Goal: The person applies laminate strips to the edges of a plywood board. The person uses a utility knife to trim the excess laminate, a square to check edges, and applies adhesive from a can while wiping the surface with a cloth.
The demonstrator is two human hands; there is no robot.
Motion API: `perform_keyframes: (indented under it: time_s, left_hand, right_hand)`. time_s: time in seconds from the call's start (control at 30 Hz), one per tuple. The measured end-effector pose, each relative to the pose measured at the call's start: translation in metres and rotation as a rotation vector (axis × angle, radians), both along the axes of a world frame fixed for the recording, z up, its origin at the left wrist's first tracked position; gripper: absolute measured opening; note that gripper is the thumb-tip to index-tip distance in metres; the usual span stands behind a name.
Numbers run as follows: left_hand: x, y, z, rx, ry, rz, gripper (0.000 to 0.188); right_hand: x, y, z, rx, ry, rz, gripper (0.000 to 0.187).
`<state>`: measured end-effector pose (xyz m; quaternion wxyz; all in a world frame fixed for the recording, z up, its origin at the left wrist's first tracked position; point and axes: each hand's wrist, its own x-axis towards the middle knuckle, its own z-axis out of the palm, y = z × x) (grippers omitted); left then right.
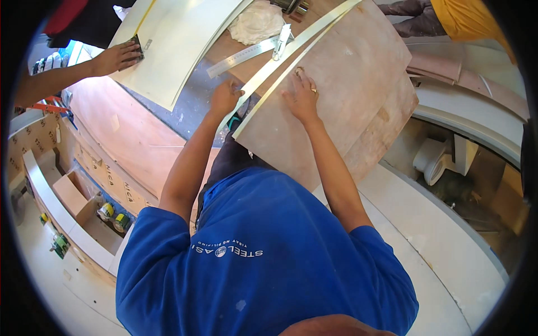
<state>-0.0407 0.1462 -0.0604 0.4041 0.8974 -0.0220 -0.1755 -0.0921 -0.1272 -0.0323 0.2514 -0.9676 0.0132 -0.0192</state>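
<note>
My left hand (225, 97) has its fingers closed on a long, thin pale strip (283, 56) near the strip's lower end. The strip runs away to the upper right, beside the light-coloured edge of a large brownish board (342, 95). On that board lies my right hand (302, 96), fingers apart, with a ring on one finger. A small dark round mark or object (299, 71) shows at its fingertips; I cannot tell which. Beyond the strip lie a steel ruler (241, 58) and a white utility knife (282, 42).
At the upper left, another person's hand (116, 59) holds a dark tape measure (136, 51) on a white sheet (162, 56). A crumpled pale cloth (256, 22) lies at the far side. Someone in yellow (471, 19) is at the upper right. Cardboard-like boxes (73, 196) stand lower left.
</note>
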Motion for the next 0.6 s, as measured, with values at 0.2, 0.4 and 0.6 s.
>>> perform_keyframes:
  time_s: [0.2,0.4,0.6]
  left_hand:
    - [0.026,0.017,0.017,0.061,-0.216,0.090,0.026]
    - [0.057,-0.082,0.021,0.090,-0.295,-0.028,0.037]
    - [0.088,-0.155,0.025,0.217,-0.199,0.124,0.049]
  right_hand:
    - [-0.014,0.020,-0.009,-0.137,0.165,-0.063,0.074]
    - [-0.013,0.020,0.001,-0.104,0.148,-0.068,0.083]
    - [-0.010,0.009,0.003,-0.107,0.096,-0.050,0.093]
